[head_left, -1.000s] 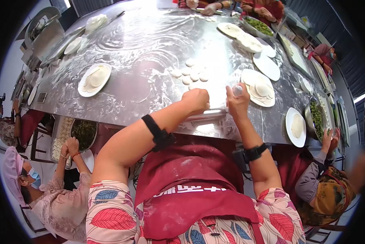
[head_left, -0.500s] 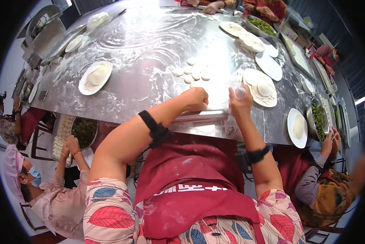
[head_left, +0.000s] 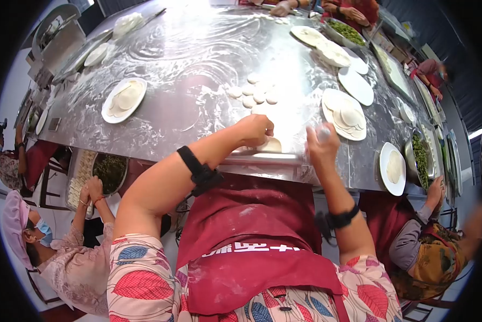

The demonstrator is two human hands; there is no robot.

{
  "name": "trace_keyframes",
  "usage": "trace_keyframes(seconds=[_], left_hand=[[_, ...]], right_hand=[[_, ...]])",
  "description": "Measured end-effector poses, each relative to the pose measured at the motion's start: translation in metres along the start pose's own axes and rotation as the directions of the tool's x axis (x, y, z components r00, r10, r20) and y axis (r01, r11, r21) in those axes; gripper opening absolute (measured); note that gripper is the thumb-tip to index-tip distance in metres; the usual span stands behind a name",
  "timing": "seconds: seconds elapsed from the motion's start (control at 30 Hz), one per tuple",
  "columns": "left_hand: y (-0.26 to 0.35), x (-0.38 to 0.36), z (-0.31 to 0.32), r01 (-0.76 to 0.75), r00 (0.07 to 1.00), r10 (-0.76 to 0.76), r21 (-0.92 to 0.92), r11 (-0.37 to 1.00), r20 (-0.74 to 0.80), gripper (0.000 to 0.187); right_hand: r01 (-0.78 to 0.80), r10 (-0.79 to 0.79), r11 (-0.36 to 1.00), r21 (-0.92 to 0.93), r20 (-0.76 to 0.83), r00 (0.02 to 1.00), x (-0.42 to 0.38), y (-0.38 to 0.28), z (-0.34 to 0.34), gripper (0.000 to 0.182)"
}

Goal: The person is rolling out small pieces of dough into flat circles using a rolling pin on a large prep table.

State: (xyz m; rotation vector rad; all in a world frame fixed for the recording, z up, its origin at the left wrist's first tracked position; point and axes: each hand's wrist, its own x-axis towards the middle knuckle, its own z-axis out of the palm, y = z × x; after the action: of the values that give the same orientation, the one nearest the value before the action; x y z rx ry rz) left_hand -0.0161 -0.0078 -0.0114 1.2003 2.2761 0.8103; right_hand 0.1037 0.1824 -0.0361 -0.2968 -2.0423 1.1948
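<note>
My left hand (head_left: 256, 130) is closed in a pinch at the edge of a flat dough wrapper (head_left: 272, 145), which lies near the table's front edge. My right hand (head_left: 322, 147) is wrapped round a rolling pin (head_left: 323, 132); only its pale rounded end shows above the fist. Just beyond my left hand sit several small flattened dough pieces (head_left: 258, 99) on the floured metal. A white plate (head_left: 328, 102) stacked with rolled wrappers (head_left: 350, 117) stands beyond my right hand.
Another plate of wrappers (head_left: 124, 101) rests at left, one more (head_left: 393, 169) at right. White plates (head_left: 356, 86) line the right side, near bowls of green filling (head_left: 419, 158). Co-workers sit close on both sides; one person's hands (head_left: 93, 189) are over a tray at left.
My right hand has shifted slightly right and down with the rolling pin, away from the left. My left hand has lifted a little, and the wrapper now shows beneath it.
</note>
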Motion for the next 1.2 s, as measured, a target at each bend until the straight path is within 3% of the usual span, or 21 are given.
trace_keyframes(seconds=[0.07,0.1,0.2,0.23,0.33,0.37,0.4,0.47,0.57,0.6,0.67,0.73,0.9,0.93,1.0,1.03,1.1,1.13,1.2], left_hand=[[-0.001,-0.005,-0.003,0.075,0.997,-0.071,-0.105,0.992,0.036,0.017],[-0.005,-0.004,0.0,0.212,0.974,-0.171,-0.341,0.916,0.146,0.015],[0.007,-0.005,-0.005,-0.002,0.999,0.004,-0.055,0.998,0.039,0.016],[0.011,-0.001,-0.006,0.02,1.0,-0.02,0.013,1.0,0.019,0.018],[0.012,0.007,-0.002,0.045,0.999,-0.044,0.03,0.999,-0.009,0.019],[0.009,0.006,0.0,0.037,0.999,-0.036,-0.041,0.999,0.011,0.017],[0.01,0.003,0.0,0.037,0.999,-0.037,-0.014,0.999,0.023,0.016],[0.008,-0.002,-0.002,0.036,0.998,-0.038,0.045,0.998,0.047,0.015],[0.003,-0.006,-0.003,0.083,0.993,-0.075,-0.087,0.993,0.085,0.015],[0.005,-0.008,-0.003,0.101,0.988,-0.084,-0.135,0.986,0.126,0.014],[0.012,-0.005,-0.004,0.049,0.997,-0.049,0.002,0.999,0.054,0.019],[0.012,0.003,0.001,0.086,0.996,-0.082,0.084,0.993,-0.048,0.023],[0.008,0.003,0.001,0.002,0.999,-0.007,0.117,0.993,0.036,0.02],[0.009,-0.001,0.0,0.052,0.998,-0.052,0.019,0.998,0.044,0.02],[0.011,-0.009,0.0,0.154,0.986,-0.142,-0.163,0.975,0.084,0.019],[0.007,-0.01,0.005,0.053,0.997,-0.048,-0.09,0.995,0.053,0.021],[0.012,-0.009,0.006,0.065,0.998,-0.065,-0.027,0.997,0.009,0.021],[0.016,-0.006,0.005,0.07,0.997,-0.07,0.004,0.998,-0.021,0.021],[0.019,0.006,0.008,0.126,0.991,-0.126,-0.005,0.992,-0.047,0.022]], right_hand=[[-0.139,0.132,0.983,0.123,0.069,0.989,-0.027,-0.026,-0.017,0.019],[-0.087,0.084,0.993,0.077,0.043,0.996,-0.023,-0.022,-0.013,0.02],[0.097,-0.098,0.995,-0.027,-0.016,0.995,0.017,0.004,0.013,0.023],[0.104,-0.105,0.992,-0.065,-0.005,0.995,0.032,0.007,0.024,0.023],[0.073,-0.072,0.99,-0.118,0.016,0.997,0.039,0.006,0.028,0.024],[0.054,-0.051,0.99,-0.13,0.027,0.998,0.035,0.006,0.025,0.024],[0.177,-0.179,0.978,-0.115,-0.009,0.984,0.023,0.001,0.014,0.023],[-0.037,0.037,0.999,0.032,0.007,0.999,-0.012,-0.016,-0.007,0.021],[-0.043,0.043,0.999,0.019,0.022,0.999,-0.026,-0.015,-0.015,0.02],[0.034,-0.034,0.999,-0.007,-0.047,0.998,-0.013,-0.01,-0.004,0.022],[0.192,-0.197,0.977,-0.089,-0.049,0.979,0.022,0.017,0.019,0.024],[0.067,-0.067,0.993,-0.101,0.01,0.998,0.04,0.006,0.031,0.025],[-0.011,0.011,0.999,-0.035,-0.001,1.0,-0.01,-0.016,-0.005,0.021],[-0.059,0.059,0.998,-0.015,0.017,0.998,-0.021,-0.023,-0.015,0.02],[-0.001,0.001,1.0,-0.015,-0.007,1.0,-0.022,-0.018,-0.013,0.02],[0.017,-0.018,1.0,-0.016,-0.026,0.999,-0.027,-0.018,-0.014,0.02],[0.052,-0.053,0.998,-0.02,-0.056,0.997,0.001,-0.005,0.006,0.021],[0.181,-0.193,0.972,-0.149,-0.069,0.979,0.016,-0.012,0.014,0.023],[0.096,-0.098,0.986,-0.133,-0.003,0.995,0.036,-0.009,0.027,0.024]])
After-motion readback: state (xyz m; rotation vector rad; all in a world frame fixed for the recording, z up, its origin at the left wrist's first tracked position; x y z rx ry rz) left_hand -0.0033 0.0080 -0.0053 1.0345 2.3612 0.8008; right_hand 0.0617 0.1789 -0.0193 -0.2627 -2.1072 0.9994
